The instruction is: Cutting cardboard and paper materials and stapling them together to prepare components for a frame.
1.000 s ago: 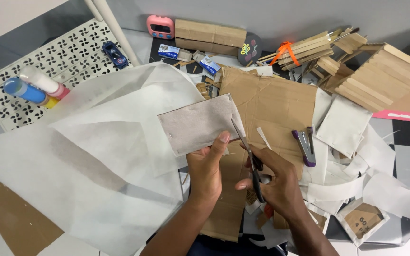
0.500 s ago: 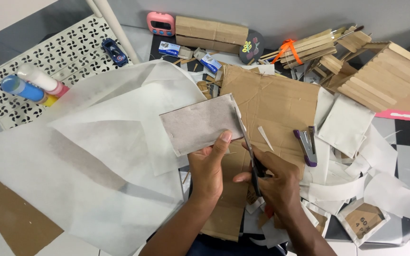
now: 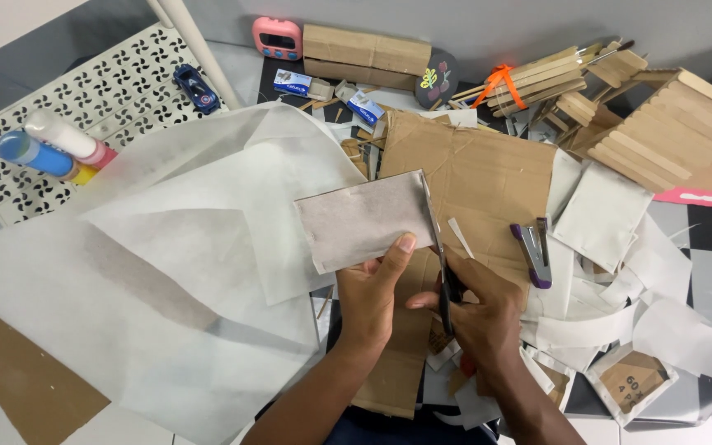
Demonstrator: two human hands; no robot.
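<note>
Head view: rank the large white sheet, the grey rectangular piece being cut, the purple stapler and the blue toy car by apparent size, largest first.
1. Large white sheet
2. Grey rectangular piece, held by the left hand
3. Purple stapler
4. Blue toy car, which lies farther from the camera, so its place after the stapler is unsure.

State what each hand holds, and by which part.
The left hand pinches the grey card at its lower right edge. The right hand grips the scissors by the handles, blades running up the card's right edge.

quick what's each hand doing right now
Left hand: closed, pinching the grey rectangular piece at its lower edge.
Right hand: closed on the scissors, blades along the piece's right edge.
</note>
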